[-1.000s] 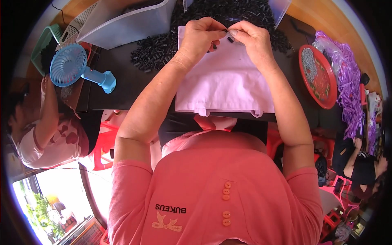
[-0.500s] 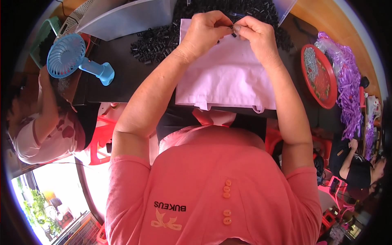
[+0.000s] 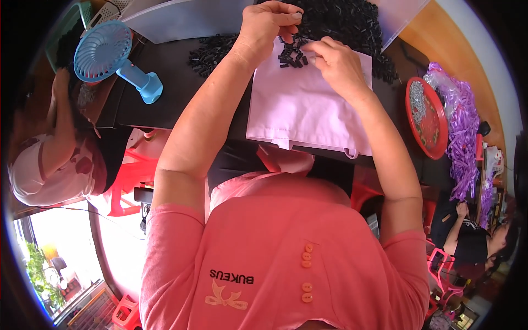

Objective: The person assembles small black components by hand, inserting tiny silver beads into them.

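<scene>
Black pieces [image 3: 291, 57] on the pink cloth [image 3: 308, 110], a black heap [image 3: 346, 22] beyond on the bench [image 3: 176, 107], right hand [image 3: 342, 67] beside the pieces, its grip slightly spread, left hand [image 3: 265, 25] near the cloth's far left corner, its grip I cannot tell, red dish [image 3: 434, 125] well apart at right.

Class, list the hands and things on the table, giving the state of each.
Left hand: thumb and forefinger pinched together; anything between them too small to tell
Right hand: thumb and forefinger apart, by a few black pieces
Black pieces: loose, heaped; some on the cloth
Cloth: spread out, slightly creased
Fan: upright; spinning or not, cannot tell
Tray: partly filled with grey pieces
Ribbons: loosely bunched
</scene>
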`<state>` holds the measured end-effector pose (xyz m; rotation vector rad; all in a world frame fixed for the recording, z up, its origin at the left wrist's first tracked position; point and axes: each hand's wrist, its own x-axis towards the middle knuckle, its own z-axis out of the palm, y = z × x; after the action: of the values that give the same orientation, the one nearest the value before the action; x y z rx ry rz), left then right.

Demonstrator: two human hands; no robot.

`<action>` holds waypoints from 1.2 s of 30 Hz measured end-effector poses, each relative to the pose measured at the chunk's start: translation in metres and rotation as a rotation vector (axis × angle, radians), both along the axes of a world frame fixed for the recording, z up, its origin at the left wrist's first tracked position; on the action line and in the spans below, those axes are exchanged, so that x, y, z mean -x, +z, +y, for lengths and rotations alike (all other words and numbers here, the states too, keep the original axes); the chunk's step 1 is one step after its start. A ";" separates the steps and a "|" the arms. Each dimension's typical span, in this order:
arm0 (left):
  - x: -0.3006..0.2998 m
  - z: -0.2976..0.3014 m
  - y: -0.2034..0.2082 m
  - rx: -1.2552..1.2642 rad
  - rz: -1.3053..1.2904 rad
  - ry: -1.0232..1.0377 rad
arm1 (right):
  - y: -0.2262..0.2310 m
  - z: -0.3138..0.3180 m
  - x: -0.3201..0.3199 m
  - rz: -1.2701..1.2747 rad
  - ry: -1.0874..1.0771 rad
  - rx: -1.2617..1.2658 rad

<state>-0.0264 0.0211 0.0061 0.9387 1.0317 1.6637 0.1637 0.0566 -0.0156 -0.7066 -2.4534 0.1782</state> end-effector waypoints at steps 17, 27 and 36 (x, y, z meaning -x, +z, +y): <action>-0.002 -0.005 0.006 -0.024 -0.024 0.054 | 0.003 0.005 0.041 -0.124 -0.012 0.194; -0.003 -0.003 0.005 -0.021 0.018 0.071 | -0.003 0.009 0.043 -0.056 -0.140 0.303; -0.002 -0.005 0.003 0.026 0.074 0.071 | -0.009 0.001 0.041 -0.001 -0.089 0.206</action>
<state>-0.0249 0.0158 0.0088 0.9630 1.1460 1.6798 0.1231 0.0574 -0.0246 -0.9020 -2.4214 0.4006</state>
